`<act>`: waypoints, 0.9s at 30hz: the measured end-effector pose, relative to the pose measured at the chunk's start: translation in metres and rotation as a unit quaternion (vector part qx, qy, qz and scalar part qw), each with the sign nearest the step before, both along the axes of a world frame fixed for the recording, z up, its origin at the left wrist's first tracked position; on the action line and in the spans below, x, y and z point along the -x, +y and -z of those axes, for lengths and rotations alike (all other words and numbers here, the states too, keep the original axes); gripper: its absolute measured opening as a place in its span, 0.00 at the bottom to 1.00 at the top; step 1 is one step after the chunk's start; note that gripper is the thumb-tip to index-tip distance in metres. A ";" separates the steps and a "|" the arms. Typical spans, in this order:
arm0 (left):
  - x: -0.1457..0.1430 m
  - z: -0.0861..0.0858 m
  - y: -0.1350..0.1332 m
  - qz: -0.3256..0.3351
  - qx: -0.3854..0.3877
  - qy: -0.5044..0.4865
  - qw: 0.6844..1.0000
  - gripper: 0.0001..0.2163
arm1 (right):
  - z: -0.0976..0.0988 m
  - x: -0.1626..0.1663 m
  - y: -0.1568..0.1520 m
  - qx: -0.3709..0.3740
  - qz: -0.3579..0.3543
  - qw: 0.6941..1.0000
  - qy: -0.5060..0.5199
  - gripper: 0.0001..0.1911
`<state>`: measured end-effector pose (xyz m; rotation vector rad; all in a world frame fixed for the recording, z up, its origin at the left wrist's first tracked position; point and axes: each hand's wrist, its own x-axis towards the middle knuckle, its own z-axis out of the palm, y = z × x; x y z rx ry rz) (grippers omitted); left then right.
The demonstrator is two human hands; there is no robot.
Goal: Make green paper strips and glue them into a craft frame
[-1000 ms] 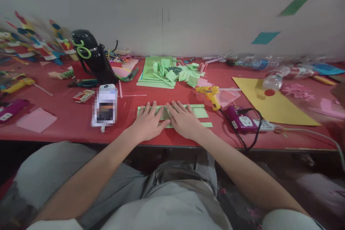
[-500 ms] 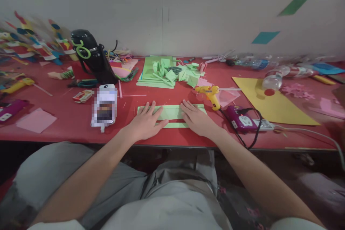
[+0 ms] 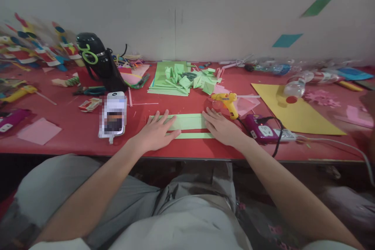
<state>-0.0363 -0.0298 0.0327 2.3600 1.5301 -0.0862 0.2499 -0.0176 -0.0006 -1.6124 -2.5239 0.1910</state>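
Observation:
A folded light green paper strip [image 3: 189, 122] lies lengthwise on the red table in front of me, with a narrower green paper strip [image 3: 195, 135] just on its near side. My left hand [image 3: 156, 131] rests flat over the left end of the paper, fingers spread. On the right end lies my right hand [image 3: 221, 127], its fingers stretched out and slightly apart. The outer ends of both strips are partly hidden under my hands. Just beyond my right hand a yellow glue gun [image 3: 228, 102] lies on its side.
Behind the strips sit crumpled green paper pieces [image 3: 187, 80] on green sheets. A phone [image 3: 113, 115] and black bottle [image 3: 101, 62] stand left. To the right are a purple power box [image 3: 260, 129] with cables, a yellow sheet [image 3: 310, 119] and plastic bottles [image 3: 294, 90].
My right hand has slid a little to the right along the green paper, baring more of it. My left hand stays nearly where it was, still flat on the paper.

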 end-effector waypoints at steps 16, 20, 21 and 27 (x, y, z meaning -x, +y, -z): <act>0.003 0.003 0.027 0.031 -0.119 -0.063 0.990 0.20 | -0.038 0.028 0.031 0.004 0.058 0.998 -0.018 0.11; 0.006 0.003 0.038 0.026 -0.142 -0.098 0.985 0.15 | -0.040 0.022 0.047 0.051 0.030 0.998 0.031 0.06; 0.008 0.003 0.040 0.020 -0.138 -0.110 0.984 0.14 | -0.042 0.021 0.050 0.067 0.027 0.997 0.039 0.06; 0.013 0.007 0.048 -0.001 -0.122 -0.139 0.983 0.14 | -0.050 0.021 0.062 0.117 -0.011 0.993 0.015 0.06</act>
